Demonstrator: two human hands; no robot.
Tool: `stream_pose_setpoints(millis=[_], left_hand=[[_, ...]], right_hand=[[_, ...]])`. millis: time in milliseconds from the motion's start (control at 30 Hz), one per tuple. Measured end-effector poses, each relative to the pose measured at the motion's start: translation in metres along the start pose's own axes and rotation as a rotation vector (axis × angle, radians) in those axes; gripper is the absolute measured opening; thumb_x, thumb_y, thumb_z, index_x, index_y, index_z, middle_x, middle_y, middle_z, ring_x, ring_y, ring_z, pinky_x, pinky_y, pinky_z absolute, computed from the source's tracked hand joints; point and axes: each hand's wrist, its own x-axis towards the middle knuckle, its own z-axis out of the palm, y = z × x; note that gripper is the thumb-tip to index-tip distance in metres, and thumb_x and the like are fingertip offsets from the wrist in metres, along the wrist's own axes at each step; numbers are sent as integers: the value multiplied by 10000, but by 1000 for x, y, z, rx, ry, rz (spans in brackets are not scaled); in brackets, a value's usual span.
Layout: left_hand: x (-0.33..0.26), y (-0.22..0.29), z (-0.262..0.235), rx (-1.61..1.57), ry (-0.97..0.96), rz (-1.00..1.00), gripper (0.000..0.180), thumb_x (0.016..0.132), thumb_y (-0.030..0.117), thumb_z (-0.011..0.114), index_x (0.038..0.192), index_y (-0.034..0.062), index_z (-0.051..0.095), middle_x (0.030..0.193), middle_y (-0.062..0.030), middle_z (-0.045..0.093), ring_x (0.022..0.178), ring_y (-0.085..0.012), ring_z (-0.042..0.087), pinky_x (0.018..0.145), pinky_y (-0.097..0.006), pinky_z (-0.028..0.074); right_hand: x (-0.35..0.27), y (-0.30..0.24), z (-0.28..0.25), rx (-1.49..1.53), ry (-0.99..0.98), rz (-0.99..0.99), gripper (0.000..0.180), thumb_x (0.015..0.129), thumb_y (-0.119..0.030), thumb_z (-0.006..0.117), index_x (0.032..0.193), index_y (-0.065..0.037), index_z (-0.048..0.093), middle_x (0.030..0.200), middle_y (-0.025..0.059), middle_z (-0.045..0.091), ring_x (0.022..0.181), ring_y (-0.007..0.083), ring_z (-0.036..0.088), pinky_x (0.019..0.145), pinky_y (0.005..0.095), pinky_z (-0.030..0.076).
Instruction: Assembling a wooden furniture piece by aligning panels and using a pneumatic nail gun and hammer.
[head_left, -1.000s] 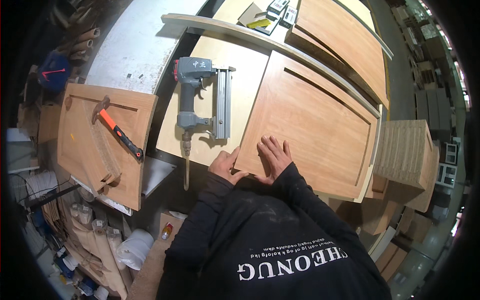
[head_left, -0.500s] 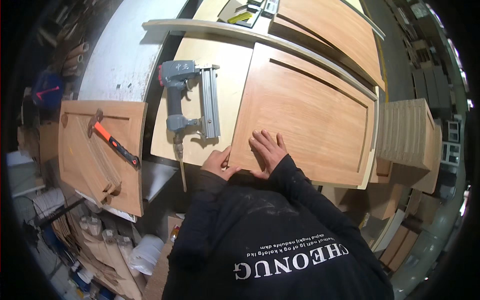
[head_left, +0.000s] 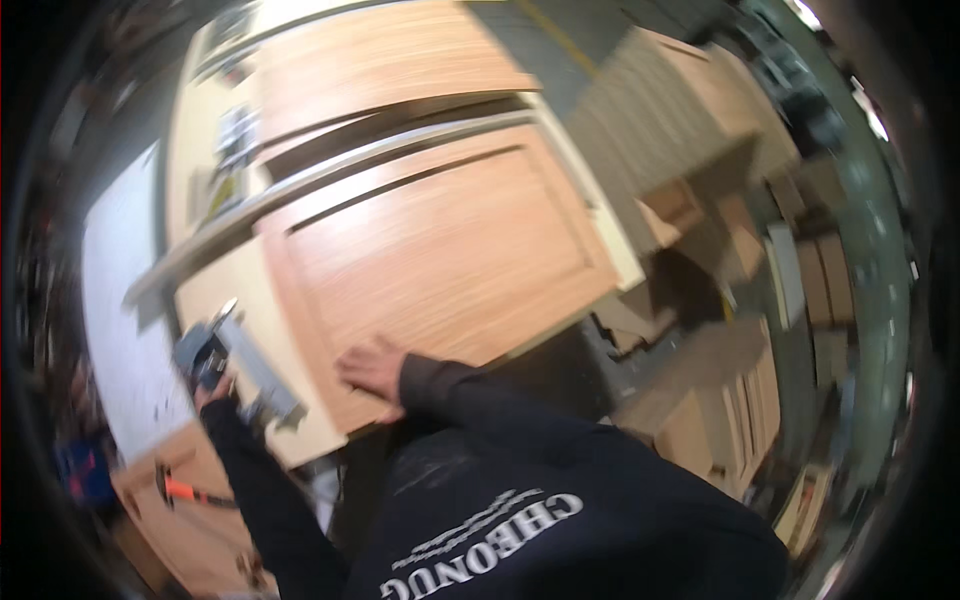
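Note:
The picture is blurred by motion. A large light-wood cabinet door with a recessed panel lies flat on the bench in front of me. My right hand rests flat on its near edge, fingers spread. To the left, a grey nail gun lies on a pale board. My left hand has reached its handle, and the fingers appear wrapped around the grip.
An orange-handled hammer lies on a smaller wooden panel at the lower left. A second wooden door lies behind the first. Stacks of wooden panels stand to the right, with more stacked boards lower down.
My left hand left the door's edge and went left to the nail gun's handle. The right hand stayed on the door. The view swung sharply and blurred.

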Motion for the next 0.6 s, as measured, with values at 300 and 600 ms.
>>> stream_pose_setpoints(millis=[300, 600], left_hand=[[-16, -155, -50, -493, -168, 36, 373, 624, 141, 721, 949, 17, 585, 853, -75, 626, 691, -190, 597, 616, -330, 488], [-247, 115, -69, -716, -142, -304, 290, 745, 116, 594, 1013, 40, 515, 760, -73, 564, 682, -180, 556, 596, -345, 457]], right_hand=[[10, 9, 10, 47, 196, -104, 962, 445, -452, 738, 1258, -101, 363, 1358, 105, 308, 1255, 291, 293, 984, 586, 187], [-6, 1, -9, 6, 84, 20, 969, 496, -441, 738, 1298, -101, 313, 1382, 104, 272, 1277, 268, 261, 990, 545, 206]])
